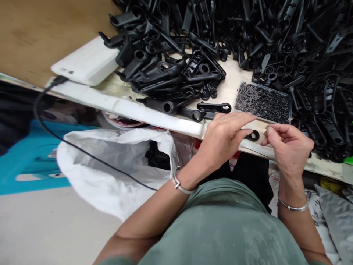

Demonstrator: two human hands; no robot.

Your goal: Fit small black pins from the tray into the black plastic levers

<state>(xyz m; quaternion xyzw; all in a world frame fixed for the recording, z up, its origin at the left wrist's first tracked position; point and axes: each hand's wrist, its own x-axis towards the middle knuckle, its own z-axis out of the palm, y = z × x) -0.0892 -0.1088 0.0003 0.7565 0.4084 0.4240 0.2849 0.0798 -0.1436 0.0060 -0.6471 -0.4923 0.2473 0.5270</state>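
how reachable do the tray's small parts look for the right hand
Probably yes: the right hand is close to the near side of the tray and nothing visible covers the small parts. Its fingers look pinched, so may need opening first.

Right fingers (286, 129) pinched (left fingers (245, 118) extended).

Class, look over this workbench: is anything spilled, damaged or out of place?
Nothing looks clearly spilled or damaged. The one oddity is the cable, which hangs from the white box across the open sack, where it might snag.
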